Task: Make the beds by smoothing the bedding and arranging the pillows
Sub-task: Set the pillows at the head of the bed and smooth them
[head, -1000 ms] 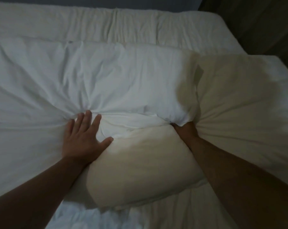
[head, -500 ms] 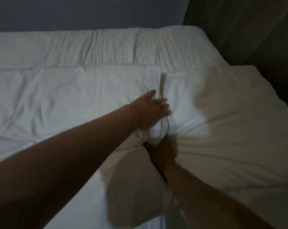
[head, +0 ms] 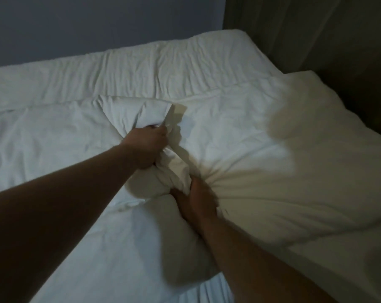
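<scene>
A white duvet (head: 261,154) lies rumpled across the bed in dim light. My left hand (head: 144,147) grips a bunched fold of the duvet near the middle of the bed, fingers curled into the cloth. Just below and to the right, my right hand (head: 196,200) clutches another gather of the same duvet, with creases radiating from it. A white pillow (head: 180,243) lies under my right forearm at the near side. A second bulge of white bedding (head: 132,112) rises just beyond my left hand.
The fitted sheet on the mattress (head: 141,68) shows along the far edge against a blue-grey wall (head: 97,25). A dark curtain or panel (head: 316,33) stands at the right, close to the bed's corner.
My left hand has gone from lying flat on the duvet to gripping a bunch of it near my right hand. The view has tilted up and right, showing more wall.
</scene>
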The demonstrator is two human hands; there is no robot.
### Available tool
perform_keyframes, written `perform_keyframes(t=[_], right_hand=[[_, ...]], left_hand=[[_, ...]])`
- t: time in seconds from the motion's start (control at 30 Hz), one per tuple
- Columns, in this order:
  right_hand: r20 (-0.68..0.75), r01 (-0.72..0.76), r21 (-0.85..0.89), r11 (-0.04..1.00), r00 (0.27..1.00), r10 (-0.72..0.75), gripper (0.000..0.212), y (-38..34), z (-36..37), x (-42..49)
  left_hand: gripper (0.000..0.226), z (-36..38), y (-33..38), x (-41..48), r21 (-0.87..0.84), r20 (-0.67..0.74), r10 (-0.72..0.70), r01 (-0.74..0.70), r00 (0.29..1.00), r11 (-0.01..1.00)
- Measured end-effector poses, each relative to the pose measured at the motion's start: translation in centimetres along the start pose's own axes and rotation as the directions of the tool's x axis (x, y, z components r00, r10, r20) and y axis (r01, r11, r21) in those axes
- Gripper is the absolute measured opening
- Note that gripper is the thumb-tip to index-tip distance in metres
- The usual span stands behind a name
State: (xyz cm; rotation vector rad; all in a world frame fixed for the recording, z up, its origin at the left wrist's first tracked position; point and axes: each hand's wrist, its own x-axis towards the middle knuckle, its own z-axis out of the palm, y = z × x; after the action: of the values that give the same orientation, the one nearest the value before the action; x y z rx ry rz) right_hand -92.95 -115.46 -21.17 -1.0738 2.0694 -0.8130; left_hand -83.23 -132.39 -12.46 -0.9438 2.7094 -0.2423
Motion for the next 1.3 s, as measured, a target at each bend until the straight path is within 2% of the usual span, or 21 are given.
perform_keyframes(t=[0.1, 0.2, 0.3, 0.47, 0.53, 0.63, 0.73, 0.8, 0.87, 0.93, 0.97, 1.03, 1.07, 1.1, 1.13, 1.2, 1.23, 1.27, 1.3], right_hand=[[0.037, 0.075, 0.063, 0.995, 0.996, -0.077, 0.034, -1.3, -2.9, -0.7], [-0.013, 0.147, 0.092, 0.985, 0.989, -0.146, 0.019, -3.3, -7.3, -1.2], [-0.098, 0.166, 0.065, 0.984, 0.982, -0.160, 0.023, -4.1, -13.3, -0.7], [-0.231, 0.137, -0.085, 0.987, 0.961, -0.153, 0.020, -2.0, -25.1, 1.1], [-0.255, 0.079, -0.145, 0.986, 0.960, -0.115, 0.022, -0.5, -28.9, 1.8], [-0.356, 0.070, -0.296, 0.953, 0.917, -0.179, 0.056, 2.6, -34.1, 2.3], [-0.465, -0.174, -0.324, 0.930, 0.885, 0.004, 0.042, 6.3, -37.6, 2.8], [-0.557, -0.300, -0.471, 0.829, 0.830, -0.016, 0.048, 9.1, -38.8, 3.8], [-0.590, -0.321, -0.421, 0.848, 0.807, 0.013, 0.044, 11.4, -39.1, 5.0], [-0.574, -0.304, -0.288, 0.908, 0.814, 0.091, 0.036, 14.1, -38.4, 5.9], [-0.567, -0.313, -0.241, 0.919, 0.814, 0.129, 0.034, 15.6, -37.7, 6.2], [-0.563, -0.306, -0.164, 0.938, 0.810, 0.167, 0.032, 17.7, -35.6, 6.6], [-0.571, -0.290, -0.130, 0.948, 0.804, 0.168, 0.030, 18.5, -34.6, 6.8], [-0.580, -0.277, -0.102, 0.956, 0.797, 0.169, 0.029, 19.1, -33.8, 7.1], [-0.594, -0.273, -0.080, 0.959, 0.786, 0.174, 0.029, 19.4, -33.5, 7.4], [-0.612, -0.250, -0.072, 0.966, 0.775, 0.155, 0.031, 19.5, -33.5, 7.9], [-0.615, -0.236, -0.071, 0.969, 0.776, 0.144, 0.033, 19.3, -33.5, 7.9], [-0.618, -0.223, -0.076, 0.972, 0.775, 0.130, 0.034, 19.3, -33.6, 7.9], [-0.620, -0.206, -0.092, 0.974, 0.778, 0.106, 0.034, 19.2, -33.7, 7.8]], left_hand=[[0.022, -2.0, 0.4, -1.7, -0.135, -0.185, -0.060, 0.035, 0.981, 0.990], [0.023, -6.0, 1.0, -0.7, -0.220, -0.244, -0.073, 0.018, 0.967, 0.975], [0.026, -10.5, 2.7, 2.0, -0.270, -0.290, -0.062, -0.020, 0.955, 0.963], [0.025, -17.7, 9.3, 9.4, -0.272, -0.390, 0.040, -0.156, 0.920, 0.950], [0.025, -19.8, 12.5, 12.5, -0.262, -0.404, 0.078, -0.197, 0.911, 0.945], [0.017, -22.4, 18.0, 16.8, -0.254, -0.460, 0.148, -0.289, 0.875, 0.923], [0.020, -23.4, 23.8, 20.4, -0.322, -0.499, 0.154, -0.347, 0.853, 0.881], [0.023, -22.8, 27.2, 22.8, -0.361, -0.517, 0.133, -0.357, 0.845, 0.862], [0.028, -20.9, 28.7, 24.9, -0.392, -0.495, 0.149, -0.374, 0.856, 0.841], [0.043, -18.4, 29.3, 25.8, -0.469, -0.430, 0.161, -0.372, 0.889, 0.801], [0.051, -17.3, 29.7, 25.5, -0.492, -0.443, 0.153, -0.383, 0.883, 0.782], [0.053, -15.7, 29.6, 24.0, -0.440, -0.596, 0.066, -0.393, 0.801, 0.807], [0.054, -15.2, 29.0, 23.2, -0.399, -0.652, -0.016, -0.324, 0.758, 0.858], [0.063, -14.7, 27.9, 22.7, -0.368, -0.651, -0.096, -0.202, 0.753, 0.907], [0.078, -14.1, 26.4, 22.5, -0.356, -0.587, -0.178, -0.054, 0.790, 0.933], [0.112, -12.8, 23.4, 22.8, -0.391, -0.331, -0.341, 0.201, 0.880, 0.898], [0.122, -12.1, 22.5, 23.2, -0.417, -0.199, -0.386, 0.278, 0.901, 0.865], [0.123, -11.5, 22.1, 23.7, -0.430, -0.100, -0.394, 0.317, 0.914, 0.845], [0.115, -11.1, 22.1, 24.1, -0.429, -0.038, -0.379, 0.327, 0.925, 0.842]])
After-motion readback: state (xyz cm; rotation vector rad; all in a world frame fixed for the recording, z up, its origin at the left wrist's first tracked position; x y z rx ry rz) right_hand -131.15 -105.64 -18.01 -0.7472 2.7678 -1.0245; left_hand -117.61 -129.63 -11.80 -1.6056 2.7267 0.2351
